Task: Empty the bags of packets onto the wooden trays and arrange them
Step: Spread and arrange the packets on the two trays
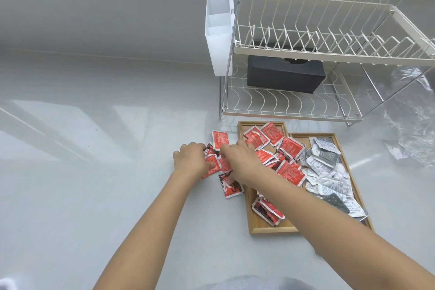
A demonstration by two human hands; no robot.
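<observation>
Two wooden trays lie side by side on the grey counter. The left tray (259, 228) holds red packets (273, 134), some spilling over its edges. The right tray (339, 146) holds white and grey packets (327, 167). A heap of red packets (231, 189) lies on the counter left of the trays. My left hand (189, 158) is curled around several red packets in that heap. My right hand (242, 162) rests on the same heap, fingers pinching a red packet (220, 140) that stands upright.
A two-tier wire dish rack (306, 54) stands behind the trays, with a white plastic cup holder (219, 33) on its left and a black box (284, 75) on its lower shelf. Crumpled clear plastic bags (409, 125) lie at the right.
</observation>
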